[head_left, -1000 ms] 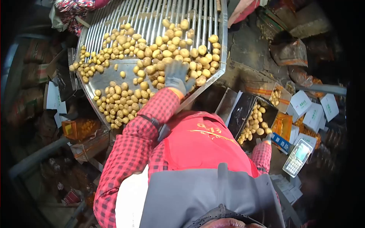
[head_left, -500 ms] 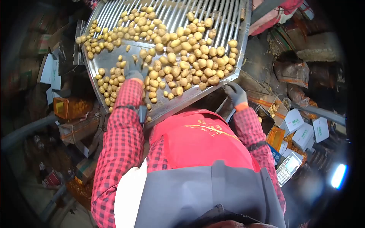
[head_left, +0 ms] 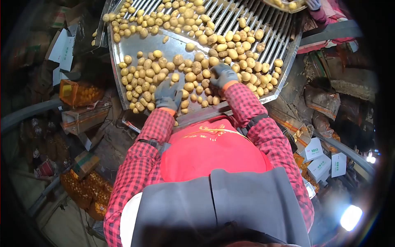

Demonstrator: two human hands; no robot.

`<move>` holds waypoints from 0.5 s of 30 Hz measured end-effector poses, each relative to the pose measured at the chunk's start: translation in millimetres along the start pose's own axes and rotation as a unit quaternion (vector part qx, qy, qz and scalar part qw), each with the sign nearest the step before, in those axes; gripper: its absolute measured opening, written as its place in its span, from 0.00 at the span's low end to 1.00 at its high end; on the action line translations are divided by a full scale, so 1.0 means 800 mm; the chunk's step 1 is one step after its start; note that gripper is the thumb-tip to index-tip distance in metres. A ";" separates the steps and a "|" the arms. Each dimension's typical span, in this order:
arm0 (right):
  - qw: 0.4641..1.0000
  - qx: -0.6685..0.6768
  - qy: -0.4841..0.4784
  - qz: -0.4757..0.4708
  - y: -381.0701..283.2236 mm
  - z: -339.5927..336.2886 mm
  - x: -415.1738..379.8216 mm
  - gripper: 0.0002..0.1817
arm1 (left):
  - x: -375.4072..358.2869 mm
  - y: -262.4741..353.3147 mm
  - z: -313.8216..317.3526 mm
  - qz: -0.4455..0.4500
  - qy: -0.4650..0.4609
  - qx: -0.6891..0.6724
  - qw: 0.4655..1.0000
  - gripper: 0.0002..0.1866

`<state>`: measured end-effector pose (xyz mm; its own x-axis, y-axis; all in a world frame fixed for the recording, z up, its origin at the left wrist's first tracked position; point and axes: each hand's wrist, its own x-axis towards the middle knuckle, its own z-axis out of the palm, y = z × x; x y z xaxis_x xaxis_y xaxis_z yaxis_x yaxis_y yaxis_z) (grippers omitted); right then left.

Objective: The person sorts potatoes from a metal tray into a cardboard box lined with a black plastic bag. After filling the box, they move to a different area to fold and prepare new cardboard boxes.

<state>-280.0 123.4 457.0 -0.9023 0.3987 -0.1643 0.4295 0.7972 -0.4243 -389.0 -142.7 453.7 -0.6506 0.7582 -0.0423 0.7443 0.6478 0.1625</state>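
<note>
Many small yellow potatoes cover a metal tray whose far part is a rack of bars. My left hand, in a grey glove with an orange cuff, rests at the tray's near side against potatoes, its fingers spread and pointing away from me. Among the potatoes to the right lies my right hand, gloved the same way. Its fingers are bent down over them and the fingertips are partly hidden, so a grip on one cannot be made out.
Another person's gloved hand is at the top right, beside a container of potatoes. White boxes lie at the right. Orange net bags are at the lower left, and a curved rail runs along the left.
My left hand has drawn back toward the tray's near side. My right hand has moved from the tray's edge in among the potatoes. The view has shifted, and another person's hand has appeared.
</note>
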 end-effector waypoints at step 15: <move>0.562 0.779 0.006 0.278 0.060 0.022 -0.097 0.23 | 0.186 0.041 0.027 0.021 -0.171 -0.252 0.952 0.29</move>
<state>-189.8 123.0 433.7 -0.6413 0.3997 -0.6550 0.0815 -0.8133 -0.5762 -457.9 -7.2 431.6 -0.4709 0.8186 -0.3290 0.5459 0.5633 0.6202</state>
